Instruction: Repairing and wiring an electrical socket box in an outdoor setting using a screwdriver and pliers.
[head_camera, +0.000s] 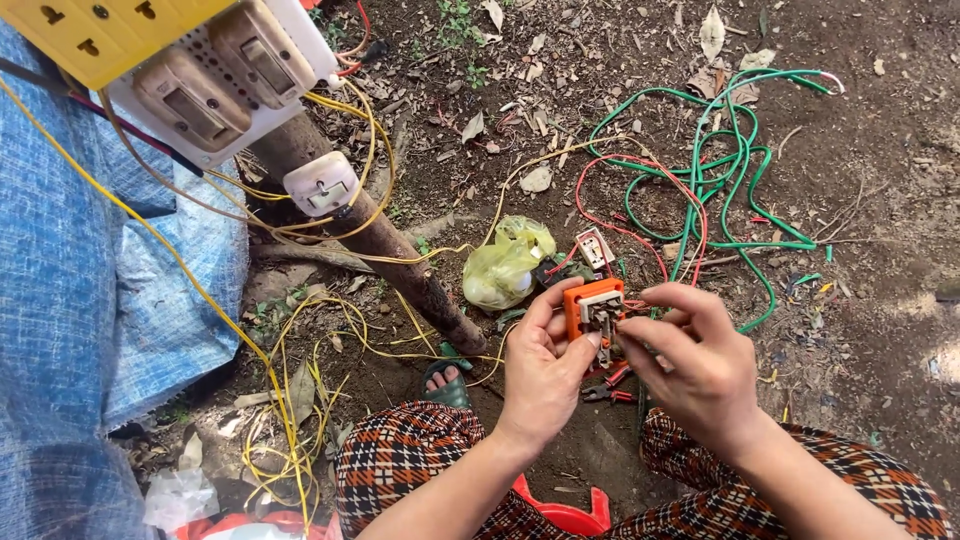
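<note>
My left hand (543, 370) holds a small orange electrical socket box (590, 306) by its left side and bottom. My right hand (690, 362) pinches at the metal parts on the box's right and lower edge; whether it holds a tool or wire is hidden by the fingers. Both hands are raised over my knees, which are in checked trousers (400, 458). Red-handled pliers (610, 385) lie on the soil just below the hands.
A yellow plastic bag (503, 265) and a white socket part (594, 247) lie on the dirt beyond the hands. Green (735, 170) and red (640, 170) wires coil at right. A wooden post (390, 250) carries white switches (215, 85), a yellow outlet block (100, 30) and yellow wires. Blue tarp (70, 280) at left.
</note>
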